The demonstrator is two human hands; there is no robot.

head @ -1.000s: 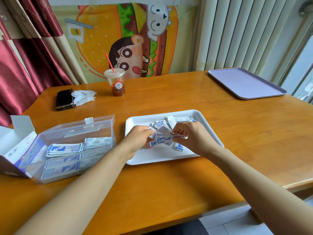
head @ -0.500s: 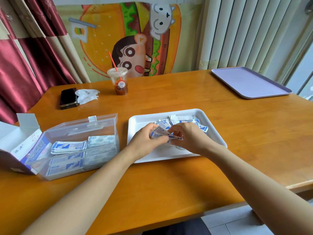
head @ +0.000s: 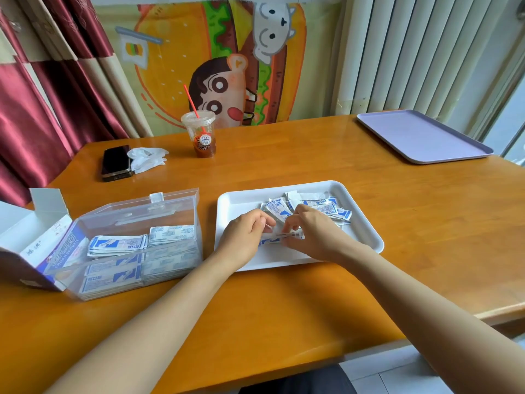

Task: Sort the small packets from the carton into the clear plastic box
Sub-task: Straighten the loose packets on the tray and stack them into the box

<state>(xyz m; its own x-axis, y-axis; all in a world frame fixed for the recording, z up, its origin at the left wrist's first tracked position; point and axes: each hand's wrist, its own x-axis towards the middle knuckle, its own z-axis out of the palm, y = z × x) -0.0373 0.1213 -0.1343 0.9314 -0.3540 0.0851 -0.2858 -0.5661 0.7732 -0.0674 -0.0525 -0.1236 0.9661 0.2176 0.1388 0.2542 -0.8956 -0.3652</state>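
Observation:
A white tray [head: 235, 203] in front of me holds a loose pile of small blue-and-white packets [head: 324, 209] at its far side. My left hand [head: 245, 234] and my right hand [head: 315, 231] meet over the tray and together pinch a flat bundle of packets [head: 279, 237] between their fingertips. To the left stands the clear plastic box [head: 136, 223], lid up, with stacked packets [head: 116, 245] in neat rows inside. The open white-and-blue carton [head: 37, 240] lies at the box's left side.
At the back of the wooden table stand a plastic cup with a red straw [head: 201, 135], a black phone [head: 115, 163] and a crumpled tissue [head: 147, 159]. A lilac tray [head: 423, 137] lies far right. The table's front edge runs close to my arms.
My hands drew a little toward me and lower on the tray, squaring the bundle flat between them. The camera shifted slightly.

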